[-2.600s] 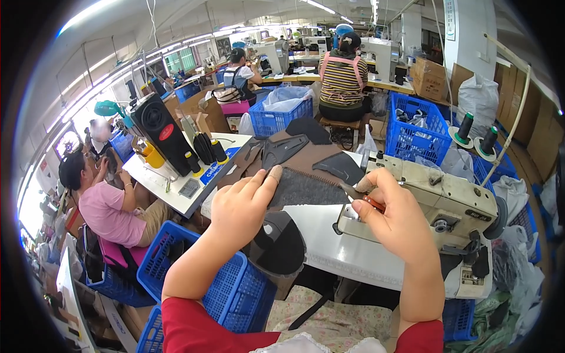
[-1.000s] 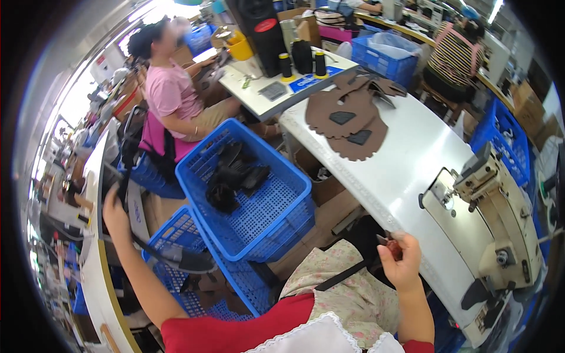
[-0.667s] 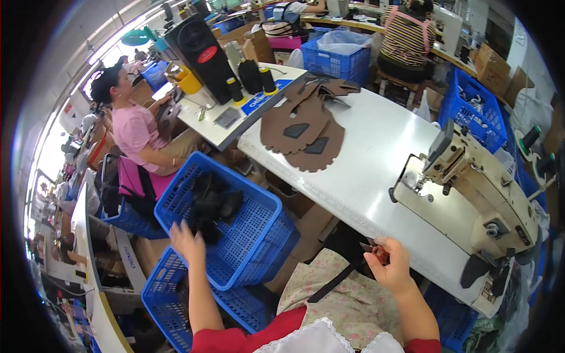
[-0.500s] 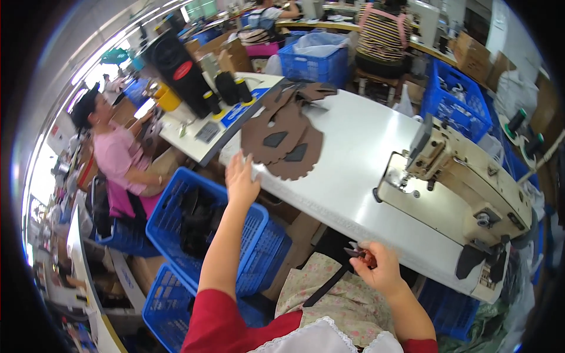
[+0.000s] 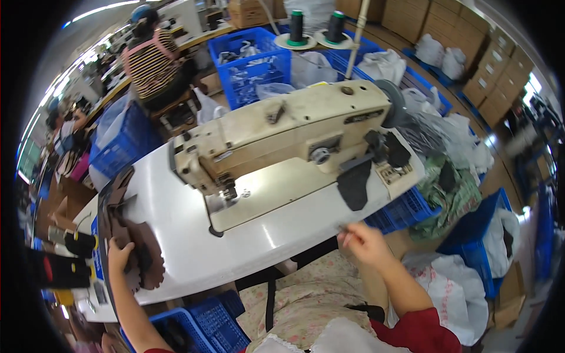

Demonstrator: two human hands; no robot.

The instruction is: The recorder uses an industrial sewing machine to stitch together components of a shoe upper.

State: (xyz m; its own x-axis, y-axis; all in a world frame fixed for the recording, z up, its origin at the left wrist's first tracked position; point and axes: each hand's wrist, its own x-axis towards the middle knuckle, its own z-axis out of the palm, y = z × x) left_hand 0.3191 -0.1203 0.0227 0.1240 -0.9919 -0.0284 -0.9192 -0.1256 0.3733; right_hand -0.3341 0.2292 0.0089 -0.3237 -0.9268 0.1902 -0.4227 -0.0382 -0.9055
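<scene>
One white table (image 5: 159, 194) bears, at its left end, overlapping brown pieces (image 5: 154, 250), matte, with rounded edges notched like teeth. My left hand (image 5: 120, 257) lies over them, thumb apart from fingers; whether it grips, I can't tell. My curled right hand (image 5: 366, 244) pinches a small, blurred tool (image 5: 342, 227).

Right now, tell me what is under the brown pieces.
White tabletop shows along the edge of the brown pieces by the left hand; whatever lies directly underneath them is covered.
</scene>
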